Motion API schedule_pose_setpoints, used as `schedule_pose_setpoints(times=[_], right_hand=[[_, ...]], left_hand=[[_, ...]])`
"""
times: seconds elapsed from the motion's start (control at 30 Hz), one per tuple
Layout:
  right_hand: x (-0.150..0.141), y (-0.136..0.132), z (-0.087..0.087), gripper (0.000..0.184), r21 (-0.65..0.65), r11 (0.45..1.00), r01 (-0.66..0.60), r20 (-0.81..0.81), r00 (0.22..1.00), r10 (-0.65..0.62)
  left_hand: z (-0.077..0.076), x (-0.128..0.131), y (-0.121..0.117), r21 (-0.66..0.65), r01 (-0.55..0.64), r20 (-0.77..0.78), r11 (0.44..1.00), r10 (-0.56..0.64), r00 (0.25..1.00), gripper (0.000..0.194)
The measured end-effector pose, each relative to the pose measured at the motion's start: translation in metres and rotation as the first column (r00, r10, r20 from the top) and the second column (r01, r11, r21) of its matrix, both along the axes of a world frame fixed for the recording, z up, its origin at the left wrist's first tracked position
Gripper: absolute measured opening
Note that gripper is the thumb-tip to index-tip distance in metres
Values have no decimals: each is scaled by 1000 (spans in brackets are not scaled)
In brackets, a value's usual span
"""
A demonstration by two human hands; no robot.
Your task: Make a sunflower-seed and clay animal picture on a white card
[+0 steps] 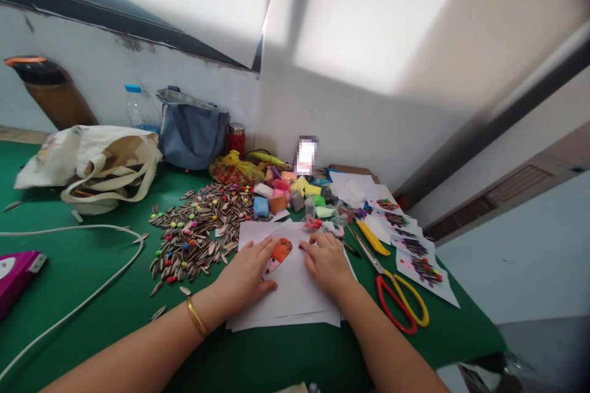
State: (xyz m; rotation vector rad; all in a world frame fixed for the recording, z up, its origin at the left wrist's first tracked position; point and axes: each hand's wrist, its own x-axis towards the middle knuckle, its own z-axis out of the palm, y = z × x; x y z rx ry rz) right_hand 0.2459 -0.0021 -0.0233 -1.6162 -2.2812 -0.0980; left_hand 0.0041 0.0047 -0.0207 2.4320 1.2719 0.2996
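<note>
White paper sheets (295,304) lie stacked in front of me on the green table. On the top sheet sits an orange rounded clay shape (282,250) with dark marks, and a pink pointed piece (273,265) with dark dots joins its lower left. My left hand (249,267) rests flat on the paper, fingers stretched out beside these shapes and partly covering the pink one. To their right, my right hand (328,261) touches the sheet with fingers bent and thumb apart from the index finger. A tiny dark spot shows at that index fingertip; I cannot tell what it is.
Striped sunflower seeds (203,227) with coloured beads are heaped left of the paper. Wrapped clay blocks (279,202) lie behind it. Scissors (396,295), a yellow cutter (372,238) and decorated cards (426,273) are at right. A white cable (106,282) crosses the left side.
</note>
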Motion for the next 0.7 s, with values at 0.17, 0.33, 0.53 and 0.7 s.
schedule_pose_setpoints(times=[0.17, 0.33, 0.53, 0.7], right_hand=[[1, -1, -1, 28, 10, 1000, -29, -50, 998, 30], [1, -4, -1, 29, -1, 997, -76, -51, 996, 75], [-1, -5, 1, 36, -9, 997, -73, -41, 997, 72], [-1, -4, 0, 25, 19, 996, -88, -68, 994, 89]], left_hand=[[-2, 0, 0, 24, -3, 23, 1000, 2, 1000, 84], [-3, -1, -1, 39, 2, 36, 999, -3, 999, 83], [-1, -1, -1, 40, 0, 23, 999, -1, 1000, 82], [-1, 0, -1, 36, 3, 2, 999, -4, 1000, 83]])
